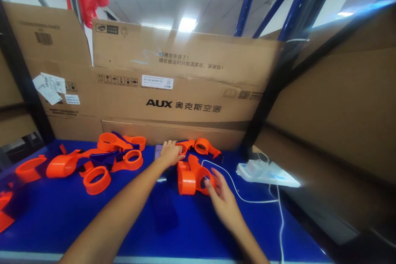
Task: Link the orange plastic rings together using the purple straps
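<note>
Fingertips of the right hand (223, 201) rest spread against the orange tape dispenser (193, 176), touching its round hub rather than clamped on it; the piece stands on the blue desk (77, 214) near its middle. It looks like light, stiff, smooth plastic (likely a bit slippery), best taken around the drum or by the handle. Farther back, the left hand (169, 153) lies flat, fingers together, on a phone (157, 151) beside another dispenser (201, 147). Loose orange parts (99, 161) spread toward the left edge, a white power strip (266, 172) toward the right, cardboard boxes (173, 86) along the far edge.
</note>
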Demonstrator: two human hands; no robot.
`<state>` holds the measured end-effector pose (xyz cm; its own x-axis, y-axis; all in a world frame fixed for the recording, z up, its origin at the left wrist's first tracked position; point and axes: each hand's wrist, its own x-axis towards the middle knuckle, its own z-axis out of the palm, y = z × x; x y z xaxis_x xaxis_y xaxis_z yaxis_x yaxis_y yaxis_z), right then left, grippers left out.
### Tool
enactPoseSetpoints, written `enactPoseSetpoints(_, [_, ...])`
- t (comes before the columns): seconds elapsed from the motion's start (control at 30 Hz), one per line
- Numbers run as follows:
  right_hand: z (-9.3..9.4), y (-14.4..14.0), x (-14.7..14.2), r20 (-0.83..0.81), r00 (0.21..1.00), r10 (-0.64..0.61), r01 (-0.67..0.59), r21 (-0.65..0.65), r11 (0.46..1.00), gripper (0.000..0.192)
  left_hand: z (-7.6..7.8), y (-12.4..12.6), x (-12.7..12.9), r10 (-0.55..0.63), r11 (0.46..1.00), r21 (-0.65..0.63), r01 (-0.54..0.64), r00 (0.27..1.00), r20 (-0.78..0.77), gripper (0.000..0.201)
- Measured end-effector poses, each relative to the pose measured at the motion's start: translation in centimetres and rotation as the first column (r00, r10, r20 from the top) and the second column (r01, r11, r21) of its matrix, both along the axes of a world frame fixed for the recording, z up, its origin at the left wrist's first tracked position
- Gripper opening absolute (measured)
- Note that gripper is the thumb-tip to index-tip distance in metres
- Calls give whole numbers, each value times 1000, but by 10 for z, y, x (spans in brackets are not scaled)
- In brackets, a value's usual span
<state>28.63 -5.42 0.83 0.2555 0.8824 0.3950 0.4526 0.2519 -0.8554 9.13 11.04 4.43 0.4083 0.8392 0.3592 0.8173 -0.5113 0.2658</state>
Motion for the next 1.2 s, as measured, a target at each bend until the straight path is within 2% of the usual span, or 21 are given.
enactPoseSetpoints(0.1, [1,-1,-1,-46,998,33,-35,-29,999,56,3,-3,-11,-28,999,30,26,996,89,19])
enactPoseSetpoints(0.17, [7,-3,0,16,1000,1,0,-33,999,55,9,-9,-21,-91,994,77,76,972,219,18])
enactPoseSetpoints(0.27, [20,-5,0,169,984,-57,58,-1,998,53,19,-21,-40,-185,980,146,137,895,406,18])
enactPoseSetpoints(0.4, [29,-2,-4,309,945,-104,76,104,992,50,23,-38,-69,-161,986,137,96,778,608,22])
enactPoseSetpoints(0.5, [29,2,-5,368,916,-157,113,139,984,49,16,-50,-89,-143,988,78,130,635,759,27])
enactPoseSetpoints(0.7, [21,3,-1,316,923,-220,198,100,975,52,-6,-79,-120,-12,963,-59,261,262,965,28])
enactPoseSetpoints(0.8, [21,1,1,305,923,-233,212,103,972,52,-18,-90,-124,105,929,-107,353,25,994,23])
enactPoseSetpoints(0.87, [22,1,2,318,915,-247,224,108,969,52,-25,-93,-123,212,888,-132,441,-137,968,22])
enactPoseSetpoints(0.93, [24,2,3,317,909,-270,247,113,962,53,-30,-92,-123,310,846,-141,514,-259,915,25])
enactPoseSetpoints(1.03, [25,5,5,329,898,-291,267,118,957,55,-33,-89,-125,384,820,-133,557,-362,850,27])
enactPoseSetpoints(1.2, [24,9,3,473,840,-265,213,161,964,51,-34,-84,-132,396,824,-118,555,-413,820,25])
